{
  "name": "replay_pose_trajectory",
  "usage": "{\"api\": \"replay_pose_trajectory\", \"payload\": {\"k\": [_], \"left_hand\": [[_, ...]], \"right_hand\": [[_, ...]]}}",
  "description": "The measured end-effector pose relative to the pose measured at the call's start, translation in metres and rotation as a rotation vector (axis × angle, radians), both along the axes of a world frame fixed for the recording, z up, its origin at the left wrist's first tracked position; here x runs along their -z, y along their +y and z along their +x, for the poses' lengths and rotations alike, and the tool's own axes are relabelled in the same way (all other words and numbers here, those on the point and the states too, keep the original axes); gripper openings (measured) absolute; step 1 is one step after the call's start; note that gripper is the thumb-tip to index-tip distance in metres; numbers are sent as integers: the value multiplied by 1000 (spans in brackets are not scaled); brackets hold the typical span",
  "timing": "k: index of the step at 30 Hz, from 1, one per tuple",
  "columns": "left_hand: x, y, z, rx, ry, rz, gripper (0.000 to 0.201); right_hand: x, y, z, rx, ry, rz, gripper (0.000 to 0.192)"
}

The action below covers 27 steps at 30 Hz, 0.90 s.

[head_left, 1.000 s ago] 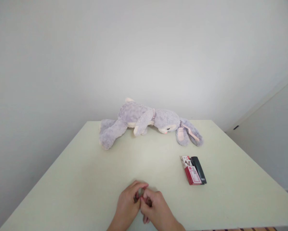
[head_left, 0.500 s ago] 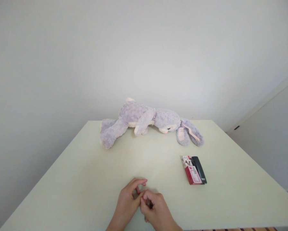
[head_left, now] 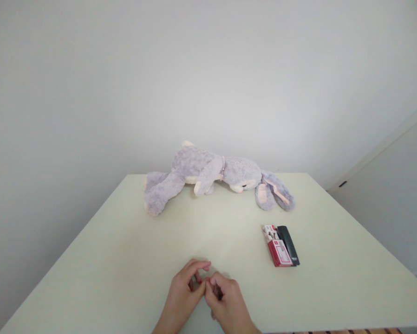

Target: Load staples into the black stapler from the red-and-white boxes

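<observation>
Close together at the table's near edge are my left hand (head_left: 182, 288) and my right hand (head_left: 227, 297). The left thumb tip meets the right fingertips, and the left index finger arches above with a gap under it. The other left fingers curl inward. My right hand is closed in a pinch, thumb against index finger. Whatever lies between the fingertips is too small or too hidden to name. To the right of my hands, a red and white small box (head_left: 281, 255), a white packet (head_left: 270, 232) and a black stapler (head_left: 288, 243) lie side by side.
A grey plush rabbit (head_left: 194, 164) with long ears and a bead necklace lies on its side along the back of the pale table (head_left: 107, 260). Behind it rises a white wall (head_left: 208, 83). A striped wooden surface (head_left: 348, 331) shows at the bottom right.
Both hands stay in nearly the same place. The left fingers have shifted slightly down, and the fingertips of the two hands have moved a little to the right.
</observation>
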<state>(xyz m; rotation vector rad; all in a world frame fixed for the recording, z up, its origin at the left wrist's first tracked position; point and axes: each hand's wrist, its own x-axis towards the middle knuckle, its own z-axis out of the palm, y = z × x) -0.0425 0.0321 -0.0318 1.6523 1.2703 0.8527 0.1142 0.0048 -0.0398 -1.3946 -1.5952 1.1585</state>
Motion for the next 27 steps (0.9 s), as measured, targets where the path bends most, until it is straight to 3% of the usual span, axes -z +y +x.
{"api": "replay_pose_trajectory", "payload": {"k": [3,7,13,19,24,27], "left_hand": [[2,2,3,-2,24,34,53],[2,2,3,15,17,40,54],[-3,-1,1,1,-1,-16,45],[-2,4,2,-48,-11,-12,33],[2,1,-2,19,-23,-14,46],[2,0,-3,32,-8,-18,44]], "right_hand": [[1,-1,-1,-50,-53,96,22],[4,1,-1,-11,-108,97,21],[3,2,1,22,-65,41,23],[-2,-1,-2,-63,-112,130,22],[-1,1,-5,9,-167,87,19],[0,3,-7,53,-192,63,15]]}}
